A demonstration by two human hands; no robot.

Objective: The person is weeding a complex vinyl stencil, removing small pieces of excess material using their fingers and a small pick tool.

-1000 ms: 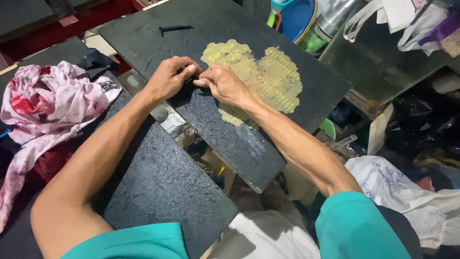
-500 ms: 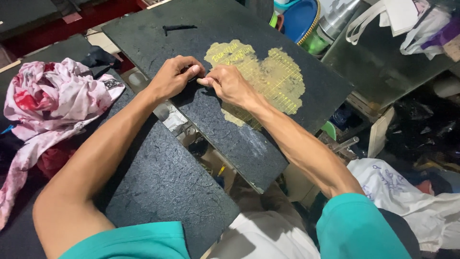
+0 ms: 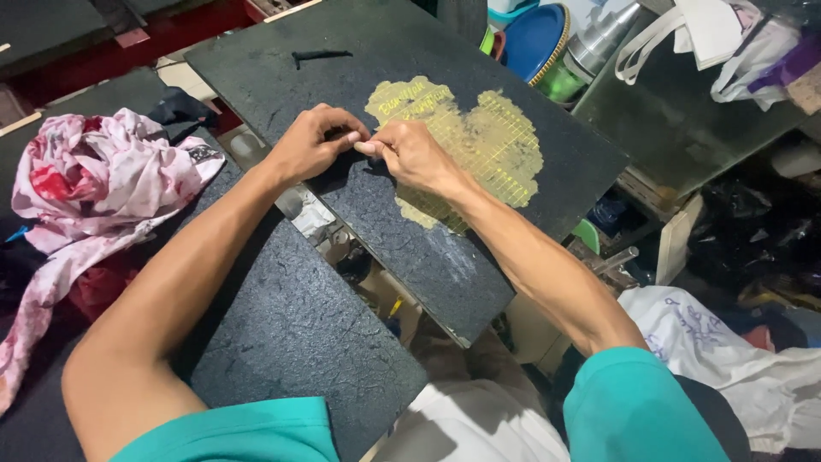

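Note:
A dark grey stone slab point(image 3: 445, 257) lies tilted in front of me, with a yellowish gridded patch point(image 3: 487, 141) on it. Both hands meet at the patch's left edge. My left hand point(image 3: 310, 144) and my right hand point(image 3: 412, 156) have their fingertips pinched together, touching each other. Whatever sits between the fingertips is too small to make out. My forearms run back toward my teal sleeves.
A second dark slab point(image 3: 291, 325) lies lower left. A crumpled pink and white cloth point(image 3: 94, 184) sits at the left. A small black piece point(image 3: 321, 56) rests near the slab's far edge. A blue bowl point(image 3: 534, 38), a metal vessel point(image 3: 599, 43) and white bags point(image 3: 727, 359) crowd the right.
Both hands stay pinched together at the same spot on the patch's edge. Only the view has shifted slightly.

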